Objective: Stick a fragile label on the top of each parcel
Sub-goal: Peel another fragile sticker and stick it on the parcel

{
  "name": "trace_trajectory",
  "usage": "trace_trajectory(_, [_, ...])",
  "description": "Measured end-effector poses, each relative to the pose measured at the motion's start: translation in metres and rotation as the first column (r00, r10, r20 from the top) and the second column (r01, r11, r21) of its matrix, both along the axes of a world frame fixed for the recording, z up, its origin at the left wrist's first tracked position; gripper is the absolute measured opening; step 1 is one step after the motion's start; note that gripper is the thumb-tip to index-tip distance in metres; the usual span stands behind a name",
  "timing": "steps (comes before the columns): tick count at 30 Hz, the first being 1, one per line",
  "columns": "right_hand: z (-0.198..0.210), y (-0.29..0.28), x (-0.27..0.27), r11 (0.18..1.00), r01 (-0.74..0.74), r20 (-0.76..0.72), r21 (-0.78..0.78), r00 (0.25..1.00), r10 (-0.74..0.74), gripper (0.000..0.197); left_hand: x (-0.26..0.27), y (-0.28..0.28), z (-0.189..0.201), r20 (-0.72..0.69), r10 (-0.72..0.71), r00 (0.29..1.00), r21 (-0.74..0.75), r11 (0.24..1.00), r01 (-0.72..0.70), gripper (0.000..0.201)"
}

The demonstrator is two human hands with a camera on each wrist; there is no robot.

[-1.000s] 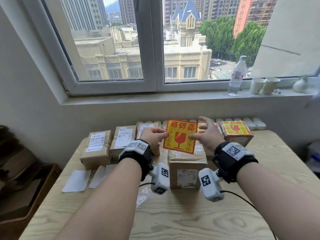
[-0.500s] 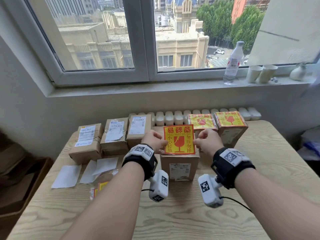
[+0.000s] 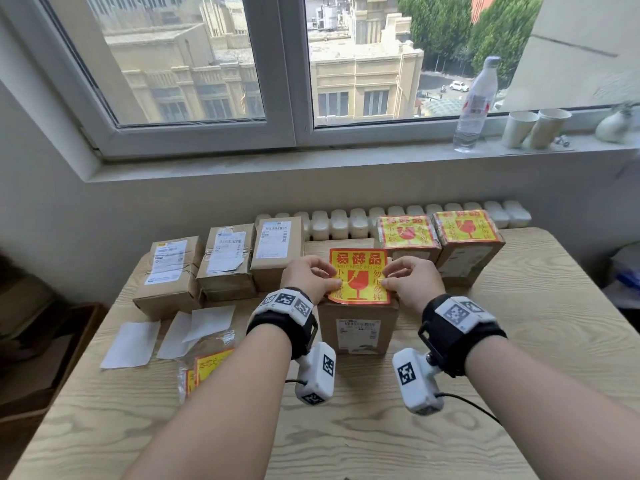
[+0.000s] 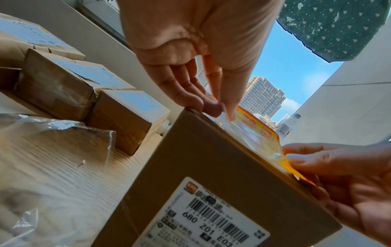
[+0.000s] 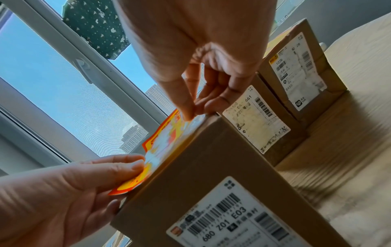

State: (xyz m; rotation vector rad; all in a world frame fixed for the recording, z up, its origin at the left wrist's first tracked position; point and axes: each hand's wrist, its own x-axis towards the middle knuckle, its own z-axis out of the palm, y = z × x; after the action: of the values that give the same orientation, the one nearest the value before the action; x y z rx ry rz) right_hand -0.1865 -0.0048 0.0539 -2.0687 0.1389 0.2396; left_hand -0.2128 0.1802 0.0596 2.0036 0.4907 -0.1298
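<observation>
A yellow and red fragile label (image 3: 358, 275) lies low over the top of the centre parcel (image 3: 360, 327), a brown box with a shipping slip on its front. My left hand (image 3: 333, 277) pinches the label's left edge and my right hand (image 3: 386, 275) pinches its right edge. In the left wrist view the label (image 4: 259, 133) overhangs the parcel (image 4: 201, 167) at the near corner. In the right wrist view the label (image 5: 167, 142) runs along the parcel (image 5: 222, 163). Two labelled parcels (image 3: 407, 237) (image 3: 465, 233) stand at the back right. Three unlabelled parcels (image 3: 227, 261) stand at the back left.
White backing sheets (image 3: 131, 344) and a plastic bag of spare labels (image 3: 204, 368) lie on the wooden table (image 3: 519, 341) to the left of my left arm. A white radiator (image 3: 346, 223) runs behind the parcels. A water bottle (image 3: 474, 105) and paper cups (image 3: 533, 128) stand on the sill.
Both hands have brought the label down from mid-air onto the centre parcel's top. The right hand went from spread fingers to a pinch on its edge.
</observation>
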Motion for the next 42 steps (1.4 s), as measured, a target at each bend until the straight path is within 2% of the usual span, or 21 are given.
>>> trace_trajectory(16, [0.0,0.001,0.002,0.991,-0.038,0.026,-0.127,0.999,0.042,0.012,0.008,-0.001,-0.002,-0.019,-0.053,0.998,0.164,0.985,0.055,0.019])
trace_trajectory(22, [-0.002,0.001,0.002,0.938,-0.063,0.043,-0.341,0.996,0.082,0.027,0.01,0.004,0.001,-0.049,-0.078,0.996,0.288,0.953,0.089,0.023])
trace_trajectory(26, [0.001,0.0,0.004,0.898,-0.087,0.141,-0.432,0.976,0.163,0.022,0.013,-0.002,0.006,0.034,-0.193,0.981,0.352,0.921,0.168,0.034])
trace_trajectory(29, [0.001,0.008,0.002,0.862,-0.206,0.133,-0.463,0.945,0.297,0.036,0.014,-0.011,0.008,-0.022,-0.31,0.95,0.394,0.871,0.294,0.046])
trace_trajectory(32, [-0.001,0.009,0.002,0.874,-0.19,0.11,-0.447,0.958,0.264,0.036,0.016,-0.009,0.001,-0.071,-0.313,0.947,0.373,0.872,0.316,0.047])
trace_trajectory(36, [0.001,-0.003,0.008,0.926,-0.075,0.145,-0.37,0.98,0.137,0.027,0.021,0.016,-0.001,-0.057,-0.202,0.978,0.234,0.949,0.21,0.046])
trace_trajectory(39, [0.004,0.003,0.01,0.917,-0.141,0.124,-0.373,0.972,0.2,0.035,0.025,0.019,0.003,-0.016,-0.213,0.977,0.207,0.955,0.212,0.047])
trace_trajectory(42, [-0.001,0.015,0.01,0.873,-0.235,0.069,-0.428,0.954,0.291,0.047,0.028,0.003,0.006,-0.047,-0.304,0.951,0.238,0.922,0.306,0.052])
